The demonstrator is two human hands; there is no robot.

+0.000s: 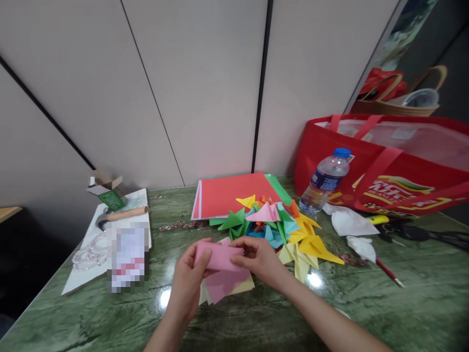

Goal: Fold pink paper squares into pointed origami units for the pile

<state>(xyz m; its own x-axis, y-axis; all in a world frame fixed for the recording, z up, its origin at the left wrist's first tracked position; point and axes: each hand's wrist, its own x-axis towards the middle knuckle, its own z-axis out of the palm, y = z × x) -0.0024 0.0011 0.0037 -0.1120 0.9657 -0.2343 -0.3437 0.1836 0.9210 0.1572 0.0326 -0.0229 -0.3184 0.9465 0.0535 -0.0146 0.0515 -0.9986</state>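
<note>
Between my two hands is a folded pink sheet of paper [219,257], held above the table. My left hand [188,274] grips its left end, thumb on top. At the right end, my right hand [254,256] pinches the paper between thumb and fingers. Beneath it lies a small stack of pink and pale yellow paper sheets [227,286], partly hidden by the hands. Just beyond my right hand is a heap of folded paper shapes [271,222] in green, blue, pink, orange and yellow.
Red paper sheets [234,193] lie behind the heap. A water bottle [326,181] stands before a large red bag [388,166]. Tissues [350,222] and a red pencil [390,272] lie right. At left, a white board [88,274] bears a small box [108,193] and a wooden-handled tool [126,213].
</note>
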